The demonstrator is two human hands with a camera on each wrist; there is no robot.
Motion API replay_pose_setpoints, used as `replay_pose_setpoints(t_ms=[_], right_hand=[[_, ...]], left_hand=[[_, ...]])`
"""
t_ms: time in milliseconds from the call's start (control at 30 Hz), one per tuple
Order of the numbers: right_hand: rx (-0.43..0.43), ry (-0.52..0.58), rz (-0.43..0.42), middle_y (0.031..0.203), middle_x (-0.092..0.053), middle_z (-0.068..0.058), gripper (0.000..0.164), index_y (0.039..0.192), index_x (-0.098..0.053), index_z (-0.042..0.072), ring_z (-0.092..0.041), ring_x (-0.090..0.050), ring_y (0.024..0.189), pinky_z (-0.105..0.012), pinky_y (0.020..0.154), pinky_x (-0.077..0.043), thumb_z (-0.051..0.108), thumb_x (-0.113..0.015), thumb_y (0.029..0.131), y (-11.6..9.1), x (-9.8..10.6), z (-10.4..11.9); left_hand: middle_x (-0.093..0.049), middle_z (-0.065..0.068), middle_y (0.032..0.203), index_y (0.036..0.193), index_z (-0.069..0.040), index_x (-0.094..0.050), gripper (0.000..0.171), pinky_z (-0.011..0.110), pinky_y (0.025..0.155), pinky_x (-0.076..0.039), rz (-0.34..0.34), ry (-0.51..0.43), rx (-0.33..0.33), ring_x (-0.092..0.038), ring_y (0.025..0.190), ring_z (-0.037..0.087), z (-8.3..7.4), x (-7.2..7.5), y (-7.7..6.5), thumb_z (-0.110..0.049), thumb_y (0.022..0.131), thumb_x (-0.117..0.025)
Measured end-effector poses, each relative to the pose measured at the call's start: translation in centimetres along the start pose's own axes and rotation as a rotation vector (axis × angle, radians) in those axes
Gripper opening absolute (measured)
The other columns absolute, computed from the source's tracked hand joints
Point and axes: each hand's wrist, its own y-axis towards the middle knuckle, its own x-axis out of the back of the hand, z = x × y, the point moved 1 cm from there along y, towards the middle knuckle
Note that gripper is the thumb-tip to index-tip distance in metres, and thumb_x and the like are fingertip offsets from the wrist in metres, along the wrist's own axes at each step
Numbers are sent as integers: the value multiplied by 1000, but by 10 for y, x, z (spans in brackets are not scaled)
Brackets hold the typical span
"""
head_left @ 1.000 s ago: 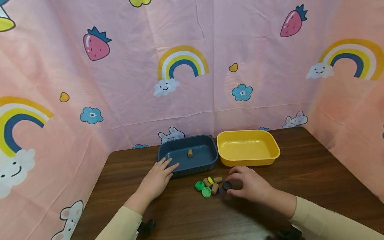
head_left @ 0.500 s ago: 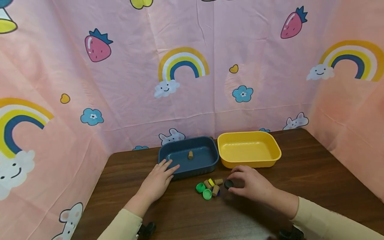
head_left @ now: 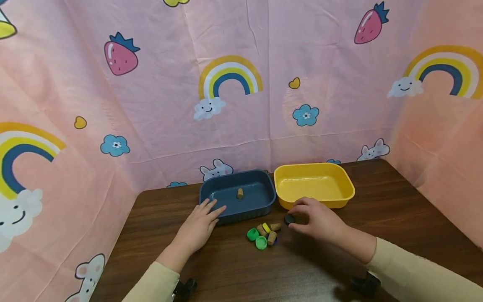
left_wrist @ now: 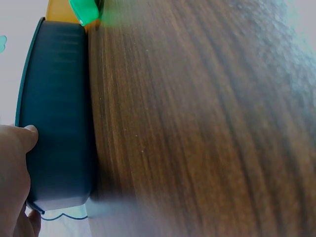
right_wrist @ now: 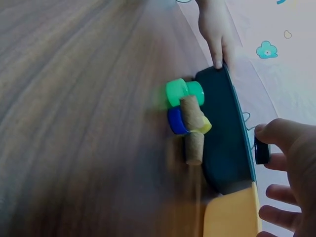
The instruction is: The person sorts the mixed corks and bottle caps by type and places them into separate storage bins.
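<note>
My right hand [head_left: 320, 219] pinches a black bottle cap [head_left: 289, 219] between thumb and fingers, in front of the yellow tray [head_left: 314, 205]. In the right wrist view the black cap [right_wrist: 261, 152] stands on edge at the fingertips, raised off the table. My left hand [head_left: 197, 224] rests on the near left corner of the dark blue tray [head_left: 245, 212], its fingers spread over the rim. The left wrist view has the thumb against the blue tray's wall [left_wrist: 59, 108]. One cork [head_left: 240, 193] lies inside that tray.
Between the hands lies a small pile on the table: green caps [head_left: 261, 242], corks [head_left: 272, 238], a yellow cap [head_left: 266, 227] and a blue cap [right_wrist: 176, 120]. Both trays stand side by side near the back edge, before a patterned cloth [head_left: 241, 138].
My right hand has lifted and moved forward toward the yellow tray, carrying the black cap away from the pile. The left hand has stayed at the blue tray's corner.
</note>
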Motion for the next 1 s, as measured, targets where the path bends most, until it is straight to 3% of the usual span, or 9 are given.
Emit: replay_pose_setpoints(t_ms=[200,367,567,1000], right_hand=[[-63,57,16,109,-63,1,31,108,-74,20,-20,-59,99,-41,91,-54,38,-81,83,13,13,-5],[-227,184,76,114,-66,-5,35,110,-73,19,-28,-60,107,-46,92,-54,43,-76,86,31,29,-14],[-383,258,117,117,-67,-7,41,115,-73,16,-27,-59,104,-38,83,-55,48,-72,88,51,45,-31],[-485,281,215,129,-61,-17,54,127,-66,10,-34,-55,112,-50,96,-48,51,-65,92,82,57,-55]], left_hand=[[-36,10,158,150,-27,-46,49,55,118,-22,10,5,2,-24,148,34,0,1,0,-24,102,-57],[-37,10,157,150,-26,-47,49,55,118,-22,4,7,-3,-25,148,34,0,2,0,-23,102,-58],[-37,10,157,150,-27,-47,49,56,118,-23,10,3,0,-25,147,35,-1,3,0,-23,102,-57],[-36,9,158,150,-28,-47,48,54,118,-23,18,-3,4,-24,148,34,0,4,0,-25,103,-56]])
